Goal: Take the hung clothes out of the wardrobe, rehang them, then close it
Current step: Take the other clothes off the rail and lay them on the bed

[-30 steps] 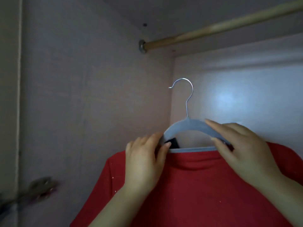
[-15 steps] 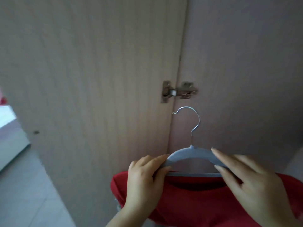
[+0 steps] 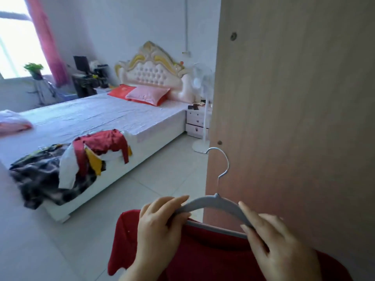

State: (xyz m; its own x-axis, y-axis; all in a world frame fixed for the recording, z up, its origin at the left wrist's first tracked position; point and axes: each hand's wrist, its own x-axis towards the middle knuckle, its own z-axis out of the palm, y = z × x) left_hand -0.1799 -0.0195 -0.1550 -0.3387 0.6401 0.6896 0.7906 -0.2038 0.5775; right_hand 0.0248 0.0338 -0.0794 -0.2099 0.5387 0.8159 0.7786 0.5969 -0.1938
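head view: bed [image 3: 91,118] with heaped clothes [image 3: 60,165], tiled floor [image 3: 162,169], wardrobe door [image 3: 294,118].

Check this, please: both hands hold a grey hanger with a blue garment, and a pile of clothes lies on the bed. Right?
Not quite. In the head view the garment on the grey hanger is red, not blue. The left hand and right hand do hold it, and the pile of clothes lies on the bed.

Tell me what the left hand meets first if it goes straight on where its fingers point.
Probably the wardrobe door: the left hand, gripping the hanger, points up and right at its edge, though depth is unclear.
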